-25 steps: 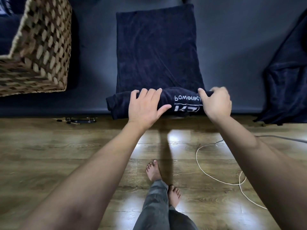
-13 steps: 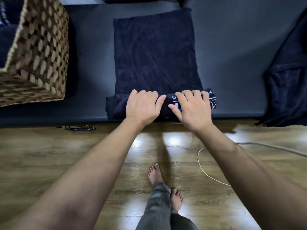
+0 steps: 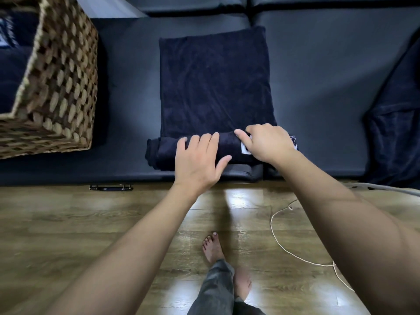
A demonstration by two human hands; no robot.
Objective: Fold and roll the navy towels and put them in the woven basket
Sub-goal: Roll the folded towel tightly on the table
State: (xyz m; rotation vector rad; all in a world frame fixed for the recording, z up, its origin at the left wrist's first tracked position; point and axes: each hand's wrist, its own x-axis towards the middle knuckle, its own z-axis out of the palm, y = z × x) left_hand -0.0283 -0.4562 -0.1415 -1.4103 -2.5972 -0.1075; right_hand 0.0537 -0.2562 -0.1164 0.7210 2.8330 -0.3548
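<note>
I am rolling the folded towel [image 3: 213, 87] in the middle of the frame, its near end already a thick roll. My left hand [image 3: 197, 160] presses flat on the roll; my right hand [image 3: 266, 142] curls over its top. Next I should push both away evenly, so the ends stay flush. Bare sofa cushion [image 3: 127, 87] flanks it; the basket [image 3: 56, 87] waits upper left.
</note>
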